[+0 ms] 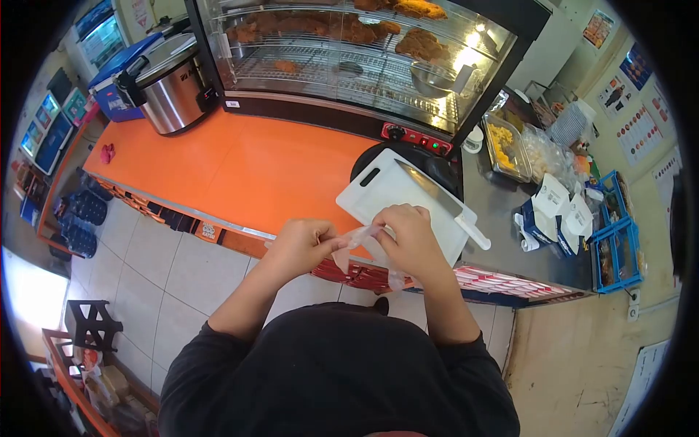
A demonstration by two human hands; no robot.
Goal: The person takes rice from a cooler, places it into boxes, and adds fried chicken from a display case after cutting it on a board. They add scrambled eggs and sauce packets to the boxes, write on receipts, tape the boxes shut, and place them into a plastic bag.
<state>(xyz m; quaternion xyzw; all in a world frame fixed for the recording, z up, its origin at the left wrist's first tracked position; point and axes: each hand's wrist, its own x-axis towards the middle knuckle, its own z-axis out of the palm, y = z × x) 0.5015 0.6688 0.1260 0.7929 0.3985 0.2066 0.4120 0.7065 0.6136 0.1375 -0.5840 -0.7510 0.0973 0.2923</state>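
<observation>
In front of my body, over the counter's front edge, a thin translucent plastic piece [360, 234], perhaps a glove or bag, is stretched between my hands. My left hand [300, 247] pinches its left end with the fingertips. On the other side, my right hand [409, 242] is closed on it, and part of the plastic hangs below the fingers. A white cutting board [393, 191] lies just beyond my right hand, partly over a round black item. Across the board's right side rests a knife with a white handle [473, 231], its blade pointing away.
A glass display warmer [349, 124] with fried food stands at the back of the orange counter [240, 156]. A steel cooker [172, 95] is at the back left. To the right are a tray of yellow food [508, 149], paper boxes [551, 207] and blue baskets [617, 255].
</observation>
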